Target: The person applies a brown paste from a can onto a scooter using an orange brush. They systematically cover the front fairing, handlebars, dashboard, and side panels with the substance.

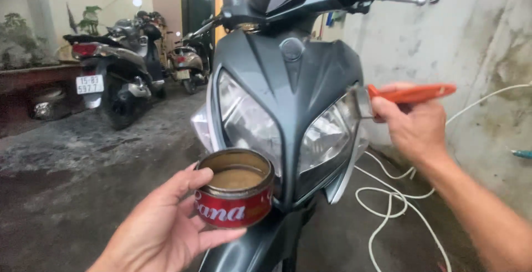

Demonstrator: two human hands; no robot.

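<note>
Hands up before me: my left hand cups an open tin; my right hand grips a brush against the scooter.

Matt grey plastic fairing, glossy metal tin, rough concrete floor.

The scene has soft, even daylight, without strong shadows. The brightest area is the far background at the upper left, where the open yard is washed out and a little hazy. The wall on the right is pale and evenly lit. Soft reflections lie on the headlight glass of the grey scooter, but there is no hard glare. The concrete floor looks dark and dull. The picture is slightly soft everywhere, with smeared fine detail; the parked scooters behind are less sharp. Lines bend a little toward the edges.
</note>
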